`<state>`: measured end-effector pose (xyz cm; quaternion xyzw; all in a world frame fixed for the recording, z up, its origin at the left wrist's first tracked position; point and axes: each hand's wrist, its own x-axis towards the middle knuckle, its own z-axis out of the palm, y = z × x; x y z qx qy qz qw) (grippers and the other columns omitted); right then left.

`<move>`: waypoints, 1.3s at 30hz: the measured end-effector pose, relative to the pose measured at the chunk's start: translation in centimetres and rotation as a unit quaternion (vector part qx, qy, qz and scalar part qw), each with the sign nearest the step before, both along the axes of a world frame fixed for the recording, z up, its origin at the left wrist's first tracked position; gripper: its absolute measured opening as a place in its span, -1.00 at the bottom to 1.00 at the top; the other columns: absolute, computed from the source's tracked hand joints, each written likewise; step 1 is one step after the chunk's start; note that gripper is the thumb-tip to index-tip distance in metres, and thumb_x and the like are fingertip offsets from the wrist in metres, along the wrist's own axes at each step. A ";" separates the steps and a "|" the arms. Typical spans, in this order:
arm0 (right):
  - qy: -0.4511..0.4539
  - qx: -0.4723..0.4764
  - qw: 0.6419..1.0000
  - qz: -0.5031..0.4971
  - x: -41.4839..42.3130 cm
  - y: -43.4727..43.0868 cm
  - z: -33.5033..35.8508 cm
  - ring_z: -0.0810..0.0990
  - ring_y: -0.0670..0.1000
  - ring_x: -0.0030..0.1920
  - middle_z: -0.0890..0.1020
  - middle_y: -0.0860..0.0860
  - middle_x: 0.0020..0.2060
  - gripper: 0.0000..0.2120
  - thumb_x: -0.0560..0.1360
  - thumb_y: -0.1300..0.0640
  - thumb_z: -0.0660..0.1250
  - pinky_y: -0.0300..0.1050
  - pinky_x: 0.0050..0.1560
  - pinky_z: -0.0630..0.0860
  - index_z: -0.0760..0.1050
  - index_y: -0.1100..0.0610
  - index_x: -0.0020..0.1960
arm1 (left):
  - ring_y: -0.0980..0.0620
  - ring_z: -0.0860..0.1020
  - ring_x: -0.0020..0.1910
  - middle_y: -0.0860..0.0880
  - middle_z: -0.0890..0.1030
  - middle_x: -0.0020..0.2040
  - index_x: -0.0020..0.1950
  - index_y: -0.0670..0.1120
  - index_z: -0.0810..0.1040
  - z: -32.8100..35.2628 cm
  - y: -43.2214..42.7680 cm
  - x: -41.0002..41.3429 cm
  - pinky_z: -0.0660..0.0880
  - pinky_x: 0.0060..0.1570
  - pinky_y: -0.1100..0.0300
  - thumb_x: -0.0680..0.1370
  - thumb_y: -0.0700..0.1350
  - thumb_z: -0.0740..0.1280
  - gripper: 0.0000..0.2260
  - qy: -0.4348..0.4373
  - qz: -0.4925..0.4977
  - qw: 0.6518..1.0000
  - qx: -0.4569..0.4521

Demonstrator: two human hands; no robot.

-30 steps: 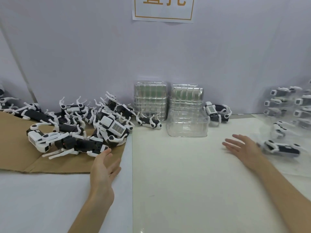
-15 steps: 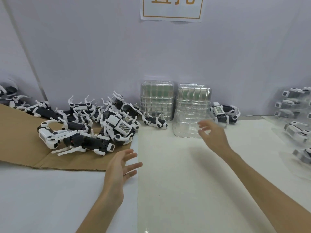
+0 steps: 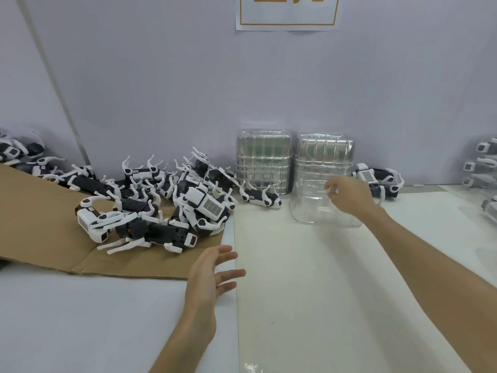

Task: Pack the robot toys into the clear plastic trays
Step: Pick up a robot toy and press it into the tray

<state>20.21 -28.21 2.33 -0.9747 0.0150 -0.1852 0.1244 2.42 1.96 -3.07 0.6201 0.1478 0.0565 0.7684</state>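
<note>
Robot toys (image 3: 161, 203), black & white, lie in a tangled heap on a brown cardboard sheet (image 3: 40, 232) at the left of the tabletop (image 3: 295, 305), close to the back wall (image 3: 161, 76). One stray toy (image 3: 259, 198) lies off the cardboard, just in front of the left tray stack (image 3: 263, 162). Another toy (image 3: 376, 181) sits just right of the right tray stack (image 3: 320, 168). Both stacks of clear plastic trays are side by side against the wall, approx. centre of view.

The right hand (image 3: 348, 195) is up at the front of the right tray stack w/ fingers (image 3: 331, 189) bent toward it. That area is blurred, so I cannot tell if it touches or grips a tray. The left hand (image 3: 212, 273) hovers low over the tabletop just past the cardboard's near corner, fingers spread & relaxed, holding nothing.

At the far right edge, packed toys (image 3: 484, 168) show inside clear trays, partly cut off. A few more toys (image 3: 16, 153) lie at the far left by the wall. A white paper sign (image 3: 287, 20) w/ an orange border hangs on the wall above the trays.
</note>
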 end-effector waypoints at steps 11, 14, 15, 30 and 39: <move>-0.247 0.106 0.959 0.086 -3.5 3.6 2.9 0.59 0.07 0.02 0.66 0.01 -0.01 -0.80 0.52 0.24 0.38 -0.03 0.24 0.28 0.62 0.08 0.12 | -0.09 0.72 -0.17 0.00 0.73 -0.08 0.07 -0.08 0.63 0.0 0.0 -0.2 0.52 -0.17 0.09 0.65 -0.10 0.18 -0.78 0.001 -0.012 1.000 -0.009; -0.270 0.104 0.948 0.129 -6.3 5.8 2.2 0.58 0.05 0.03 0.64 -0.02 -0.03 -0.78 0.49 0.26 0.41 -0.18 0.11 0.15 0.62 0.07 0.10 | -0.04 0.72 -0.15 0.00 0.73 -0.06 0.09 -0.05 0.61 -0.1 0.1 -0.2 0.53 -0.17 0.10 0.65 -0.10 0.19 -0.80 0.000 -0.011 1.000 -0.015; -0.274 0.102 0.945 0.146 -7.5 6.5 1.6 0.58 0.05 0.04 0.65 -0.03 -0.04 -0.77 0.47 0.28 0.42 -0.20 0.12 0.14 0.62 0.07 0.09 | -0.02 0.72 -0.14 0.00 0.73 -0.05 0.10 -0.04 0.60 -0.1 0.1 -0.2 0.54 -0.16 0.11 0.66 -0.11 0.20 -0.82 0.001 -0.008 1.000 -0.020; -0.206 0.083 0.930 0.294 -14.8 10.6 -6.4 0.58 -0.04 -0.05 0.62 -0.13 -0.10 -0.68 0.40 0.23 0.48 -0.07 0.22 0.30 0.65 -0.02 0.12 | 0.06 0.49 0.31 0.04 0.52 0.33 0.38 0.08 0.43 0.1 0.3 -0.7 0.41 0.34 0.04 0.56 0.00 0.39 -0.60 -0.057 -0.004 0.998 -0.040; -0.091 0.046 0.929 0.357 -15.4 9.7 -5.8 0.57 -0.13 -0.05 0.66 -0.23 -0.09 -0.74 0.51 0.07 0.38 -0.14 0.24 0.32 0.63 -0.06 0.18 | 0.12 0.43 0.36 0.14 0.43 0.39 0.40 0.10 0.40 -0.2 1.2 -0.2 0.45 0.09 0.36 0.57 -0.21 0.37 -0.56 -0.142 0.100 0.978 0.112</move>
